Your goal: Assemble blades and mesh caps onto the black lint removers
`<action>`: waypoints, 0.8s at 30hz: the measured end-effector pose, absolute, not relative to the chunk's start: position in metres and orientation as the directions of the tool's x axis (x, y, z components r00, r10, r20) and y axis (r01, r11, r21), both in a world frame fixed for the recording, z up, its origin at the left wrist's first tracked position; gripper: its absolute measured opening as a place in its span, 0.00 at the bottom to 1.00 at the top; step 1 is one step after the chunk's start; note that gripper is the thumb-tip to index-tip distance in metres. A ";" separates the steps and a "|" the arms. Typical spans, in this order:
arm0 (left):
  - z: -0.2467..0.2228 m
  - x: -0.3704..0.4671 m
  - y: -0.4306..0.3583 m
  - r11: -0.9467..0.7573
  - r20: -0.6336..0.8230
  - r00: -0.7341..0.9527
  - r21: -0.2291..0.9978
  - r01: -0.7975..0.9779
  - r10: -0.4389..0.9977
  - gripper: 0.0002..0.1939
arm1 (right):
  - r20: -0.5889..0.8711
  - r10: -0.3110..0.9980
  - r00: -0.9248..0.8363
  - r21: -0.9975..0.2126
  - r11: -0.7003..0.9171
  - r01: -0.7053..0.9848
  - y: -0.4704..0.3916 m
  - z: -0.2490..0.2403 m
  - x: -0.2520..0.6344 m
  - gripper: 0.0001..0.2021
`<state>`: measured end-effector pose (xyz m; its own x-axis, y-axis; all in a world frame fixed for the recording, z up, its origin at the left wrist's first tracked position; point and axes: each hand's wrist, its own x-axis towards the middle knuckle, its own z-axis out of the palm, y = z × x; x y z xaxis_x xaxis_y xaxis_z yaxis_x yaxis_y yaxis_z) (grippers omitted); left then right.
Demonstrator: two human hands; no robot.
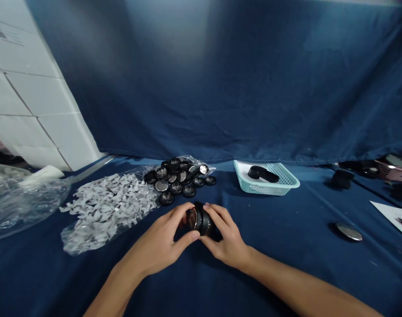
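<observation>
A black round object with ribbed rings [202, 219] is held between my two hands at the centre of the head view. Its left end looks glossy and reddish brown. My left hand [166, 242] grips that left end between thumb and fingers. On the right side, my right hand [225, 237] has thumb and fingers closed round the black part. Just beyond my hands lies a pile of round black discs [176, 188], some with silvery mesh faces. Left of the pile, many small light grey pieces [111, 202] are heaped on clear plastic.
A light teal basket [270, 188] holds a black object [263, 173]. To the right lie a silvery oval disc [348, 231] and white paper [394, 218] with a pen. Clear plastic bags [25, 207] are at the far left. A blue cloth [220, 79] hangs behind.
</observation>
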<state>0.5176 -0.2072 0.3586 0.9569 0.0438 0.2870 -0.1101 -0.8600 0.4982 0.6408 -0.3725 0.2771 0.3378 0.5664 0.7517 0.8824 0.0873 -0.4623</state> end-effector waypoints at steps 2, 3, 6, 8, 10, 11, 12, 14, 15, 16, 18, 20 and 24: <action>0.358 0.519 -0.209 -0.858 0.288 0.956 0.503 -0.102 0.055 0.23 | 0.755 0.564 0.335 -0.456 0.085 0.886 -0.373 0.276 0.641 0.34; 0.357 0.520 -0.210 -0.858 0.287 0.956 0.504 -0.097 0.061 0.23 | 0.758 0.562 0.331 -0.452 0.087 0.888 -0.373 0.276 0.641 0.34; 0.355 0.522 -0.212 -0.857 0.283 0.956 0.509 -0.078 0.081 0.22 | 0.768 0.554 0.321 -0.441 0.093 0.893 -0.373 0.274 0.641 0.35; 0.354 0.523 -0.213 -0.854 0.283 0.955 0.515 -0.072 0.090 0.22 | 0.768 0.554 0.321 -0.442 0.095 0.892 -0.373 0.273 0.641 0.35; 0.354 0.523 -0.214 -0.852 0.287 0.954 0.518 -0.077 0.089 0.20 | 0.760 0.561 0.327 -0.451 0.094 0.888 -0.374 0.273 0.640 0.35; 0.354 0.524 -0.215 -0.855 0.291 0.952 0.513 -0.076 0.091 0.19 | 0.755 0.567 0.328 -0.455 0.093 0.886 -0.374 0.273 0.640 0.35; 0.354 0.524 -0.216 -0.862 0.296 0.950 0.502 -0.071 0.094 0.18 | 0.750 0.575 0.328 -0.458 0.094 0.884 -0.374 0.274 0.639 0.35; 0.354 0.525 -0.218 -0.885 0.324 0.940 0.463 -0.060 0.105 0.16 | 0.743 0.586 0.324 -0.466 0.104 0.879 -0.374 0.275 0.637 0.36; 0.354 0.526 -0.218 -0.894 0.347 0.932 0.444 -0.063 0.106 0.16 | 0.741 0.587 0.325 -0.473 0.113 0.874 -0.374 0.276 0.637 0.36; 0.354 0.526 -0.219 -0.899 0.371 0.923 0.430 -0.077 0.098 0.17 | 0.742 0.584 0.330 -0.483 0.122 0.867 -0.373 0.277 0.637 0.35; 0.354 0.525 -0.220 -0.897 0.396 0.917 0.423 -0.131 0.053 0.21 | 0.741 0.571 0.353 -0.511 0.138 0.848 -0.373 0.278 0.638 0.34; 0.354 0.524 -0.219 -0.886 0.384 0.923 0.432 -0.171 0.008 0.25 | 0.736 0.561 0.378 -0.537 0.145 0.831 -0.373 0.280 0.640 0.34; 0.354 0.522 -0.217 -0.867 0.358 0.934 0.463 -0.185 -0.007 0.26 | 0.729 0.565 0.388 -0.552 0.150 0.820 -0.373 0.283 0.642 0.34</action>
<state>0.5216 -0.2175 0.3544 0.9335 -0.0075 0.3584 -0.1848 -0.8668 0.4632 0.6424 -0.3733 0.2829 0.3875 0.5648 0.7286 0.8202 0.1496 -0.5522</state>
